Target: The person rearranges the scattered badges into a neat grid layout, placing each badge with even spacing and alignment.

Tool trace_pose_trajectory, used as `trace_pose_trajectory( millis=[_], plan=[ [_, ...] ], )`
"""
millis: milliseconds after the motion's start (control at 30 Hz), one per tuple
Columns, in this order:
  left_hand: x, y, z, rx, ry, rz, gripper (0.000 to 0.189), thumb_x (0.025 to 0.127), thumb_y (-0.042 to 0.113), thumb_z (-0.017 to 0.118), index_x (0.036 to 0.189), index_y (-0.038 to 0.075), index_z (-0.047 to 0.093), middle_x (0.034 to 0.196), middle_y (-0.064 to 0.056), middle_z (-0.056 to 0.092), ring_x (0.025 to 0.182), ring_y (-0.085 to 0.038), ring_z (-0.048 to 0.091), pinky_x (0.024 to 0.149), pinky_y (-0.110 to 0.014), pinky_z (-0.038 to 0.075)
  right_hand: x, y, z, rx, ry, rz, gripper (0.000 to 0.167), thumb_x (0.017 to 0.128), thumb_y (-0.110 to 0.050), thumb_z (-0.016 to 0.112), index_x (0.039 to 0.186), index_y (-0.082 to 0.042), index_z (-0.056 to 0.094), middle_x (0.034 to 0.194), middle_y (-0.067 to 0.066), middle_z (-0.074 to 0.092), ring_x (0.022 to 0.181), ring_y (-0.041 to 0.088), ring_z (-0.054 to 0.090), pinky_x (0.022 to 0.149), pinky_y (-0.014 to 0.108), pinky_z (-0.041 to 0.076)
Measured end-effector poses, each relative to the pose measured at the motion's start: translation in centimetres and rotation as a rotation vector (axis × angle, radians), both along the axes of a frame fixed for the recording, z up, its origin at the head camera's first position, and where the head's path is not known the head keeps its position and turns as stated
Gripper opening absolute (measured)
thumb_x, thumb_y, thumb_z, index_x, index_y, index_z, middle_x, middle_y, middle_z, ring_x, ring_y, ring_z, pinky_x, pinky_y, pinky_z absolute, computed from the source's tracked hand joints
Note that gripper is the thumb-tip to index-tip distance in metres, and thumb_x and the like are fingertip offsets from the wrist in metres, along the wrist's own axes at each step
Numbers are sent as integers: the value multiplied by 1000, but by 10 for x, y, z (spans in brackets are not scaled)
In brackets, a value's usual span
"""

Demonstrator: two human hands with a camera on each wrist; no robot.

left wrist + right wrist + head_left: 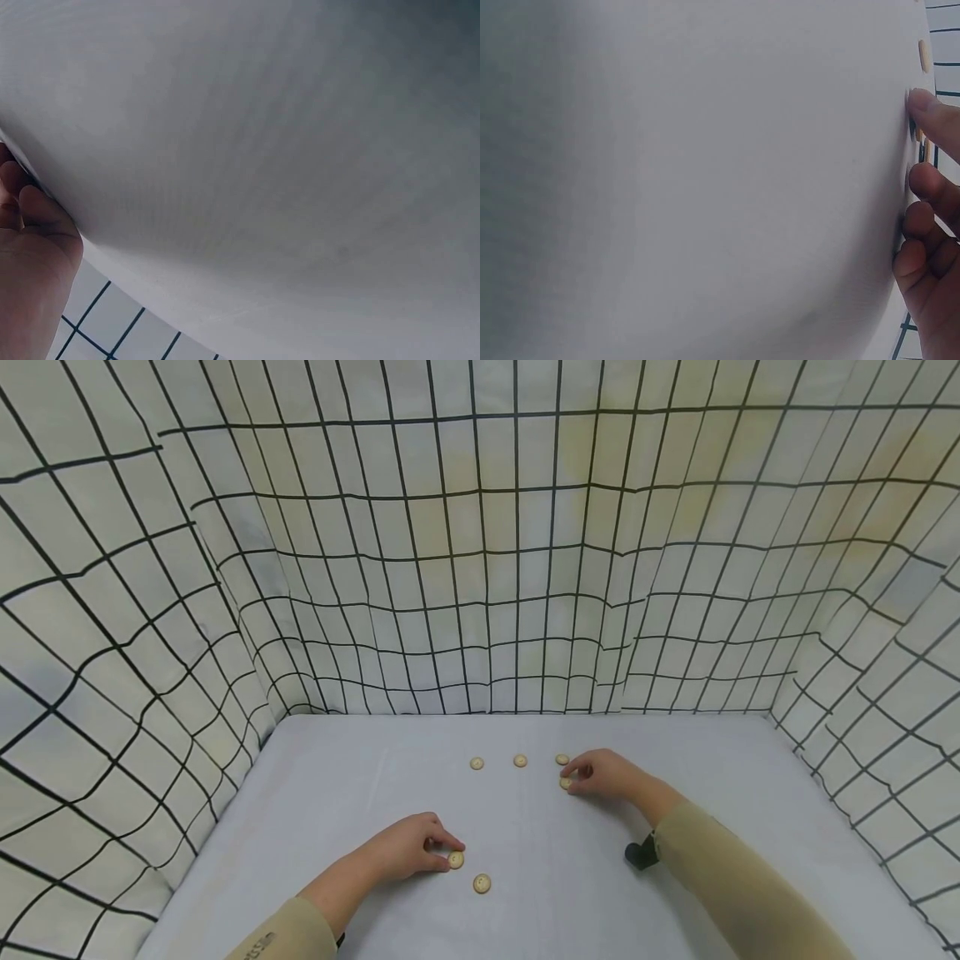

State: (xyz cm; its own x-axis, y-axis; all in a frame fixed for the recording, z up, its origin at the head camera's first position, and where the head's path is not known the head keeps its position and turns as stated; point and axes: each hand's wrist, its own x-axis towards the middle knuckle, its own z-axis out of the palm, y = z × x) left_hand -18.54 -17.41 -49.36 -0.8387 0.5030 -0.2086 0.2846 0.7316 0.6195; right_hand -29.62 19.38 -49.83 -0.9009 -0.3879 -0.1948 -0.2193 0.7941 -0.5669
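Note:
Small round discs, pale tan with dark marks on top, lie on the white table. My left hand (412, 847), at the front left in the head view, pinches one disc (456, 860) between thumb and finger. A second disc (482, 883) lies just nearer to me, to its right. Farther back, my right hand (606, 774) pinches another disc (566, 783) by its edges, close over the table. Right behind that one sits a disc (562, 759). In the left wrist view the left hand (30, 232) shows only partly, its disc hidden; the right wrist view shows the right fingertips (924, 178).
Two more discs, a middle one (521, 761) and a left one (477, 763), continue the back row. The white tabletop (360, 777) is bounded at the back and sides by pale walls (450, 560) with a black grid. A dark wrist piece (642, 852) hangs under the right sleeve.

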Motion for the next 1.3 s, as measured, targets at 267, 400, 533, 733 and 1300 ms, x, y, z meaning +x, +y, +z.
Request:
trace_pose_trajectory(
  millis=[267,400,533,733,1300],
  plan=[
    [2,0,1,12,1,-7,24,84,23,80,107,26,78,92,11,56,80,-10,48,73,-30,41,2,0,0,4,6,4,25,83,-24,81,107,-27,76,89,-4,60,85,16,52,76,36,44],
    [1,1,1,7,-1,-4,24,83,23,81,107,26,78,91,11,56,81,-10,47,73,-30,41,2,-2,-1,-6,11,27,26,81,-24,82,106,-28,76,88,-5,60,83,15,52,75,35,44],
    [2,1,1,8,-1,-1,24,83,22,80,107,25,78,91,11,56,81,-11,48,74,-31,41,3,-6,-4,-4,10,63,26,81,-26,82,107,-30,76,85,-7,61,82,14,53,75,34,45],
    [-1,0,-4,-8,11,-2,24,84,25,80,107,28,78,92,13,56,82,-8,49,75,-29,42,9,-16,2,7,-4,119,27,81,-26,82,108,-28,76,81,-6,60,79,14,53,73,34,44],
    [-3,0,-2,6,-14,-1,24,83,23,81,107,26,78,90,12,56,82,-10,49,75,-30,42,36,-54,3,55,48,400,27,82,-30,82,109,-30,77,74,-12,55,72,5,50,67,24,44]
  ],
)
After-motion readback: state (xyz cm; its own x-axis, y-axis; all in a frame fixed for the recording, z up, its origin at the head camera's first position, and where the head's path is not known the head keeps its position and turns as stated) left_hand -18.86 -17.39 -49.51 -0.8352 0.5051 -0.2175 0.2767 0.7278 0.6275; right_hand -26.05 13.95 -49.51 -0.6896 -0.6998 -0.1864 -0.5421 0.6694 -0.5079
